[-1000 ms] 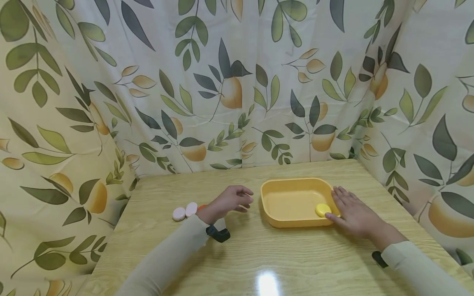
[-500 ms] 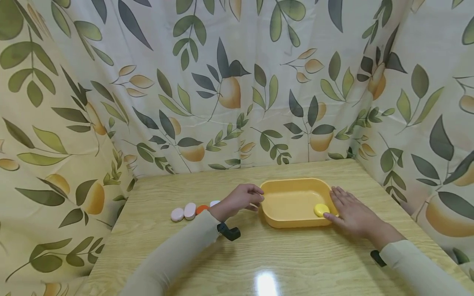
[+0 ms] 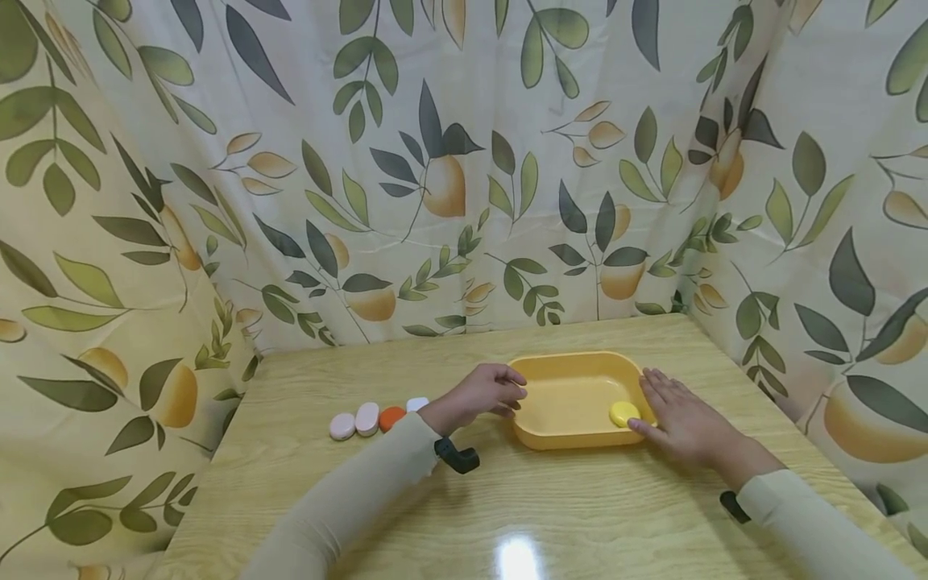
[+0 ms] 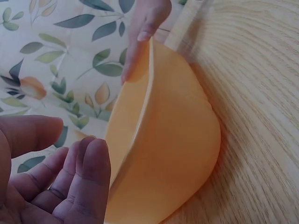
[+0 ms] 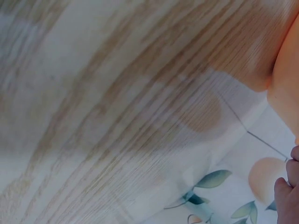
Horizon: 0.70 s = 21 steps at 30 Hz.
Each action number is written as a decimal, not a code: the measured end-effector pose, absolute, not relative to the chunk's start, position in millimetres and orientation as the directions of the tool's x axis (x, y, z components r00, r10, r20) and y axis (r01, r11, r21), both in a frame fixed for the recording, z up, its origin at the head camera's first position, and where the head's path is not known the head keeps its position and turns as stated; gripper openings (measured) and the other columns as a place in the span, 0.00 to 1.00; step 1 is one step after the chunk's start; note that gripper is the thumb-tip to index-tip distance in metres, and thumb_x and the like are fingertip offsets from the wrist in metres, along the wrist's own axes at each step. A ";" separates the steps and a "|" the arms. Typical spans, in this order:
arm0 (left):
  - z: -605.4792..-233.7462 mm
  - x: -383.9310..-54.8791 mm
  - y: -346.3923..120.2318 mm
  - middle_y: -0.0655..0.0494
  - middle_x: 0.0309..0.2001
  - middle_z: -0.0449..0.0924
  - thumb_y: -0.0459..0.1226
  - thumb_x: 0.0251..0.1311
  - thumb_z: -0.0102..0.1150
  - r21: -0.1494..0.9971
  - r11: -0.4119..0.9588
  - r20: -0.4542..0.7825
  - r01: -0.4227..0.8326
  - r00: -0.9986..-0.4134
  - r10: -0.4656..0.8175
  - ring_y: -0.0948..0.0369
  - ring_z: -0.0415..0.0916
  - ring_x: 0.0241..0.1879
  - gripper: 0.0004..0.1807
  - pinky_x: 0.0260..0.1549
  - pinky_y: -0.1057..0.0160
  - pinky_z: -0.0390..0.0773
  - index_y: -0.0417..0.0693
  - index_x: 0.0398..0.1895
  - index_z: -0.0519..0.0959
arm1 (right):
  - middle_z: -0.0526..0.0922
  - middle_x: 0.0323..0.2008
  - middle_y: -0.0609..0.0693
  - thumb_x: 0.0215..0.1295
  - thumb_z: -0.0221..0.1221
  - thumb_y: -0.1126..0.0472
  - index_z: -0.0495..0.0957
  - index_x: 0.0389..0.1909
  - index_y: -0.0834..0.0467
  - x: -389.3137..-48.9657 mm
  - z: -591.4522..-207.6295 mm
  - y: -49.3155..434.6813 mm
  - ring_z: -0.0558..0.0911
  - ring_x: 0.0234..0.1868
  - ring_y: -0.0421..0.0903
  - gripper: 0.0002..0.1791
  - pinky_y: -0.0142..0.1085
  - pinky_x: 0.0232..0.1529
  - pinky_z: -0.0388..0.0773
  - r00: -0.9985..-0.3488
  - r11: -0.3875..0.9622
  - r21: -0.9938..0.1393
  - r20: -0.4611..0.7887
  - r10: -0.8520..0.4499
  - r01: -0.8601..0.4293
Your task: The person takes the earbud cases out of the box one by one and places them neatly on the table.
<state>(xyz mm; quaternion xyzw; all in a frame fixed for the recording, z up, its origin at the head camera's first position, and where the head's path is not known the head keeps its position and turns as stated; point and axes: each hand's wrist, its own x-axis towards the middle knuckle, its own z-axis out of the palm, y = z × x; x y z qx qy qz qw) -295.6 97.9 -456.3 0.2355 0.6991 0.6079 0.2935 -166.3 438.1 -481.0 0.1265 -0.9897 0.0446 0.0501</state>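
A shallow orange-yellow plastic tray [image 3: 569, 441] sits on the table, with a round yellow disc [image 3: 623, 414] inside its front right corner. My right hand [image 3: 681, 419] lies with straight fingers along the tray's right wall, its thumb over the rim by the disc. At the left end, my left hand [image 3: 482, 392] hovers beside the rim, fingers loosely bent. Nothing shows between the thumb and fingers [image 4: 88, 182] in the left wrist view; contact with the rim is unclear. The right wrist view catches only some fingertips [image 5: 292, 177] at its edge.
Left of the tray, a row of small pieces lies on the wooden table [image 3: 435, 524]: a pink round one [image 3: 342, 426], a pink oval [image 3: 367, 419], an orange one [image 3: 392, 418] and a white one [image 3: 416, 403], partly near my left forearm. Leaf-patterned cloth [image 3: 464, 177] surrounds the table.
My left hand has moved right to the tray's left rim, uncovering the orange and white pieces. The right hand stays against the tray, and the head view has shifted slightly.
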 end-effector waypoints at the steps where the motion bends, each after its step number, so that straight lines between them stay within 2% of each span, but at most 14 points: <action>1: -455.8 -294.7 99.1 0.45 0.39 0.80 0.31 0.64 0.61 0.989 0.147 -0.124 -0.030 -0.712 0.691 0.56 0.79 0.34 0.19 0.38 0.52 0.84 0.29 0.54 0.73 | 0.49 0.72 0.72 0.72 0.46 0.37 0.50 0.70 0.76 -165.7 -480.6 438.1 0.49 0.71 0.68 0.48 0.58 0.70 0.47 -0.964 0.965 -0.077 0.108 -0.244 -0.252; 5: -455.8 -292.2 103.7 0.45 0.38 0.80 0.30 0.64 0.61 0.991 0.123 -0.125 -0.054 -0.711 0.692 0.54 0.79 0.35 0.18 0.37 0.52 0.84 0.27 0.53 0.73 | 0.49 0.72 0.71 0.73 0.45 0.37 0.50 0.70 0.76 -164.4 -478.7 437.2 0.49 0.71 0.68 0.48 0.58 0.70 0.47 -0.964 0.964 -0.079 0.105 -0.244 -0.253; 8: -456.8 -291.3 107.0 0.46 0.38 0.80 0.29 0.64 0.60 0.991 0.115 -0.129 -0.067 -0.704 0.699 0.53 0.80 0.36 0.18 0.35 0.55 0.85 0.27 0.54 0.72 | 0.49 0.72 0.71 0.72 0.46 0.37 0.50 0.70 0.76 -164.6 -477.4 436.3 0.49 0.71 0.68 0.47 0.58 0.70 0.47 -0.963 0.963 -0.084 0.108 -0.246 -0.255; 16: -459.2 -290.4 117.2 0.32 0.48 0.77 0.31 0.64 0.60 0.992 0.121 -0.120 -0.045 -0.662 0.739 0.56 0.81 0.34 0.19 0.34 0.57 0.85 0.28 0.55 0.72 | 0.50 0.72 0.71 0.72 0.45 0.36 0.51 0.70 0.76 -166.6 -482.0 437.5 0.49 0.72 0.67 0.48 0.58 0.70 0.47 -0.963 0.963 -0.078 0.106 -0.248 -0.256; 21: -460.8 -290.9 129.2 0.38 0.43 0.79 0.31 0.64 0.60 0.993 0.115 -0.111 -0.035 -0.650 0.752 0.55 0.82 0.36 0.18 0.35 0.56 0.85 0.29 0.54 0.73 | 0.49 0.72 0.70 0.72 0.44 0.35 0.51 0.70 0.76 -167.8 -482.1 439.0 0.48 0.72 0.67 0.48 0.58 0.70 0.47 -0.967 0.967 -0.068 0.090 -0.238 -0.244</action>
